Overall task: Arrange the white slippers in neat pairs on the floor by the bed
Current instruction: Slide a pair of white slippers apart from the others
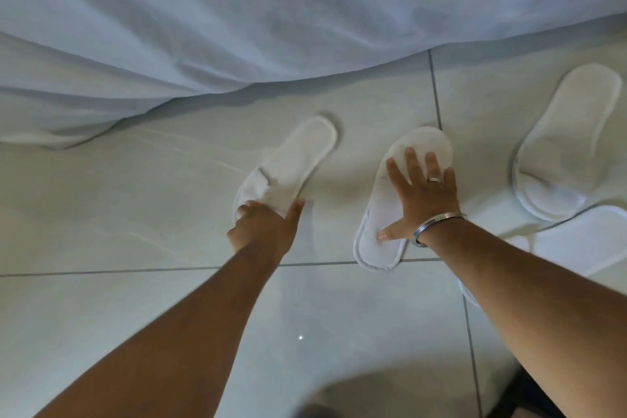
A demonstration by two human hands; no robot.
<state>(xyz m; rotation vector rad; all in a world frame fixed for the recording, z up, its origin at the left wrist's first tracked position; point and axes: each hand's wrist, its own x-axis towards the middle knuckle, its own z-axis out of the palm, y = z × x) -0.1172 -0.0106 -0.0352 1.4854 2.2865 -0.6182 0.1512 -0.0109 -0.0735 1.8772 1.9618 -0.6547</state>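
Left hand (263,224) gripping slipper toe (268,188), fourth slipper (576,241) partly hidden, perhaps overlapped

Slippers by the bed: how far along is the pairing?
Nothing looks done yet. In hand: the left hand grips the toe of one slipper, which lies slanted, while the right hand lies flat on a second slipper; the two are apart, not lined up. Left: two more slippers at the right, one overlapping the other, need straightening.
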